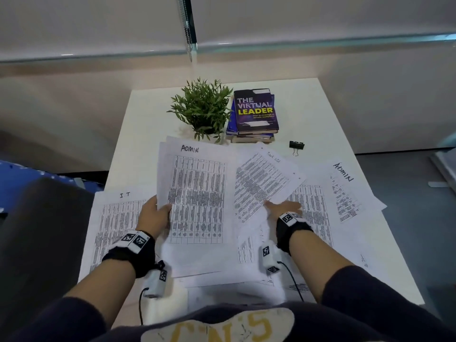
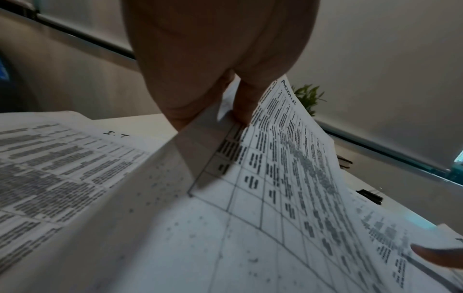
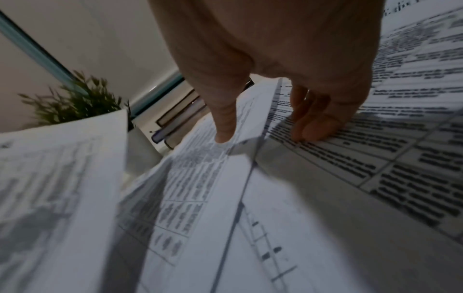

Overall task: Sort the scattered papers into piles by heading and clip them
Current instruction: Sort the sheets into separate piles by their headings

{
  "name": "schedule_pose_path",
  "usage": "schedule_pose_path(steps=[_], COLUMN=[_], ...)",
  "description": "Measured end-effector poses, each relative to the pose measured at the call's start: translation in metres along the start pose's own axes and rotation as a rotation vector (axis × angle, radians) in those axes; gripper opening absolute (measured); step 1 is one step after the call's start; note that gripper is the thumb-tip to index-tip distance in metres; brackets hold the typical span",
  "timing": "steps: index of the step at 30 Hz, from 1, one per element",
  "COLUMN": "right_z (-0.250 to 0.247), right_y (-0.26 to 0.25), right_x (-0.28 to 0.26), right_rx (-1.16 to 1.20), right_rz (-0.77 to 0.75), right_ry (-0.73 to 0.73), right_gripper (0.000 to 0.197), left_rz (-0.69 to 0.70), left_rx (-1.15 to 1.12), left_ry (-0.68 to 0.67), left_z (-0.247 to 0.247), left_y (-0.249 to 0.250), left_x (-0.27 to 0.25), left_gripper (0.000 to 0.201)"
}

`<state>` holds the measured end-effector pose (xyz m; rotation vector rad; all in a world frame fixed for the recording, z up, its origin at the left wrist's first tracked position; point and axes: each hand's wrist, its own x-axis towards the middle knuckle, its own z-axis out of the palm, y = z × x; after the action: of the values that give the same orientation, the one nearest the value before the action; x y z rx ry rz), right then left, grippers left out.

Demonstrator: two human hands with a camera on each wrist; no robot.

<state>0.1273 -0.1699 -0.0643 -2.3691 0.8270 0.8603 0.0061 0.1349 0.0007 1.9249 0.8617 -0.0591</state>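
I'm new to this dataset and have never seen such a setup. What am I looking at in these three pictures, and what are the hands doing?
No machine here: a person sorts papers, wearing three cameras. One picture comes from the head, looking down at a white table; the other two come from cameras strapped to each wrist, looking along the fingers.

On the table lie scattered white printed sheets, a small green potted plant, a stack of books and a black binder clip.

The left hand has a grip on the sheets headed ADMIN, lifting their edge. The right hand reaches onto a tilted printed sheet beside them.
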Motion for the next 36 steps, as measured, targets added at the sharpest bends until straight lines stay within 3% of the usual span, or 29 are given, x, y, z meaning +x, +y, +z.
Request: schedule_pose_path(steps=[3, 7, 8, 12, 14, 18, 23, 26, 30, 34, 36], right_z=[0.004, 0.009, 0.008, -0.006, -0.02, -0.052, -0.077, -0.078, -0.072, -0.068, -0.068], right_y=[-0.003, 0.001, 0.004, 0.015, 0.027, 0.064, 0.105, 0.122, 0.127, 0.128, 0.13], right_x=[0.006, -0.002, -0.009, -0.028, -0.027, -0.013, 0.019, 0.036, 0.04, 0.042, 0.042], right_rx=[-0.026, 0.256, 0.358, 0.501, 0.52, 0.441, 0.05, -0.132, -0.148, -0.085, 0.061], right_rz=[-0.04, -0.279, -0.362, -0.6, -0.622, -0.444, -0.197, -0.024, -0.026, -0.066, -0.117], right_ry=[0.012, 0.161, 0.211, 0.233, 0.227, 0.169, 0.159, 0.204, 0.177, 0.178, 0.218], right_gripper=[0.099, 0.016, 0.014, 0.014, 0.012, 0.019, 0.016, 0.049, 0.063, 0.056, 0.052], left_rz=[-0.015, -0.026, -0.027, -0.042, -0.045, -0.056, -0.048, -0.035, -0.053, -0.057, -0.049], left_rx=[-0.016, -0.045, -0.059, -0.118, -0.139, -0.13, -0.104, -0.05, 0.014, 0.045, 0.063], left_ry=[0.014, 0.001, -0.005, -0.007, -0.017, -0.057, -0.113, -0.126, -0.133, -0.116, -0.108], left_z=[-0.005, -0.004, -0.003, 0.002, 0.005, 0.015, 0.034, 0.039, 0.038, 0.036, 0.037], left_y=[-0.002, -0.008, -0.009, -0.007, -0.004, 0.002, 0.011, 0.01, 0.003, 0.001, 0.0], left_x=[0.003, 0.002, 0.002, 0.002, 0.003, 0.006, 0.002, 0.0, -0.002, -0.004, -0.004], left_gripper=[0.013, 0.014, 0.015, 0.016, 0.016, 0.019, 0.016, 0.015, 0.01, 0.008, 0.008])
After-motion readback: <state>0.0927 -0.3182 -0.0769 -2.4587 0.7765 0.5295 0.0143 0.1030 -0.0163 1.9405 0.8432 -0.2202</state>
